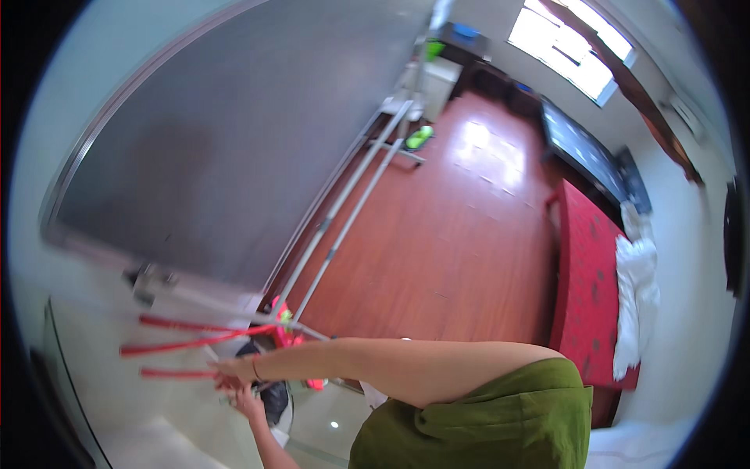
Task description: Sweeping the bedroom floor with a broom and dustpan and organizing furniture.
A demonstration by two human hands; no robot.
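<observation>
My right hand (233,374), with a thin red cord at its wrist, reaches to the lower left. My left hand (249,403) is close beneath it, its fingers near those of the right. Both are small and blurred; a small greenish thing shows at the left hand's fingertips, but the grip is unclear. One red strip (176,373) ends at my right hand, and whether it is held cannot be told. Two more red strips (181,346) lie just above. A black bag-like thing (274,403) is behind the hands.
A large grey panel (234,135) with a metal frame fills the upper left. White poles (343,199) run beside it. Pink and red items (284,328) hang by the poles' near end. A red-covered bed or table (589,281) with white cloth (633,293) stands at right on the wooden floor (445,252).
</observation>
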